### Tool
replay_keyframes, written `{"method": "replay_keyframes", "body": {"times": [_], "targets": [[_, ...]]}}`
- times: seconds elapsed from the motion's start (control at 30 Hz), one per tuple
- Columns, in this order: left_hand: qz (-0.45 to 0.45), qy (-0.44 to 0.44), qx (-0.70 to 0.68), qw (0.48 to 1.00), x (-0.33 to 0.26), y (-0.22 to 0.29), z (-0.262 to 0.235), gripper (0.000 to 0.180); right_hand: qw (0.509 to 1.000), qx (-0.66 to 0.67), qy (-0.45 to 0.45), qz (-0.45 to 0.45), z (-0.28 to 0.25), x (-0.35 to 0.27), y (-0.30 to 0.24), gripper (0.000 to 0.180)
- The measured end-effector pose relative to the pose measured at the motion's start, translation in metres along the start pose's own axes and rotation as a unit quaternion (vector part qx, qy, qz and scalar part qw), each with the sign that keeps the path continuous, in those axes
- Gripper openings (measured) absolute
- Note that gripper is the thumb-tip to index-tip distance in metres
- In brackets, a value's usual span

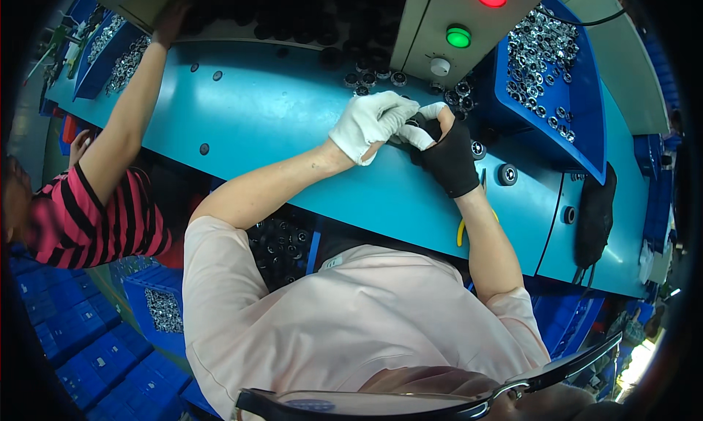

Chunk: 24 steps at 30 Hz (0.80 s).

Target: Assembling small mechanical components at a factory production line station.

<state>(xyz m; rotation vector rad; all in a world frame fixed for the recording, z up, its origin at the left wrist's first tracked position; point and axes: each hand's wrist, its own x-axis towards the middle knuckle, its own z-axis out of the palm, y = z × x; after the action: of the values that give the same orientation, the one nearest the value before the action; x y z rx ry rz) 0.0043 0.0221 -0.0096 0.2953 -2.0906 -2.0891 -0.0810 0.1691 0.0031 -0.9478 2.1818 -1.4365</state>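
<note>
In front of my chest both hands meet over the blue worktable (285, 91). My left hand (373, 124) wears a white glove, and its fingers are closed in a pinch. A black glove with white finger coverings is on my right hand (443, 142), whose thumb and fingers are curled in from the other side. Between the fingertips a small black wheel (413, 120) shows in part; the rest of it is hidden by the gloves. Loose wheels with shiny centres (381, 74) lie just beyond my hands. Right of my right wrist rests another black wheel (507, 175).
A machine box (439, 43) with a red light, a green button and a knob stands ahead. At right is a blue bin (592, 120) of shiny parts. Yellow-handled pliers (460, 234) lie beneath my right forearm. A co-worker's arm (135, 113) reaches across the table's left side.
</note>
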Motion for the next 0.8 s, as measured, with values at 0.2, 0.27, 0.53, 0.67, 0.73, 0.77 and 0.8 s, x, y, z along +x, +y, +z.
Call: {"method": "replay_keyframes", "body": {"times": [0.2,0.27,0.53,0.67,0.73,0.77,0.8], "targets": [[0.003,-0.027,-0.022,0.999,0.001,0.002,-0.003,0.029,0.999,-0.004,0.007,-0.034,0.003,-0.001,0.002,0.019],[-0.018,-0.017,-0.055,0.998,-0.002,0.002,0.001,0.029,0.984,-0.076,0.051,-0.155,0.007,0.002,0.005,0.018],[-0.05,-0.007,-0.071,0.996,0.006,0.006,-0.005,0.034,0.977,-0.1,0.088,-0.169,0.011,0.003,0.01,0.019],[-0.051,-0.019,-0.131,0.99,0.013,-0.001,-0.011,0.039,0.994,0.108,-0.015,0.019,0.002,0.005,0.013,0.025],[-0.049,-0.028,-0.13,0.99,0.015,-0.001,-0.011,0.04,0.996,0.082,0.004,-0.038,0.002,0.005,0.021,0.027],[-0.018,-0.024,-0.102,0.994,0.015,-0.005,-0.011,0.039,0.997,0.059,-0.005,-0.057,0.001,0.006,0.022,0.029],[0.012,-0.02,-0.075,0.997,0.016,-0.01,-0.011,0.038,0.996,0.036,-0.014,-0.075,0.0,0.005,0.023,0.03]]}}
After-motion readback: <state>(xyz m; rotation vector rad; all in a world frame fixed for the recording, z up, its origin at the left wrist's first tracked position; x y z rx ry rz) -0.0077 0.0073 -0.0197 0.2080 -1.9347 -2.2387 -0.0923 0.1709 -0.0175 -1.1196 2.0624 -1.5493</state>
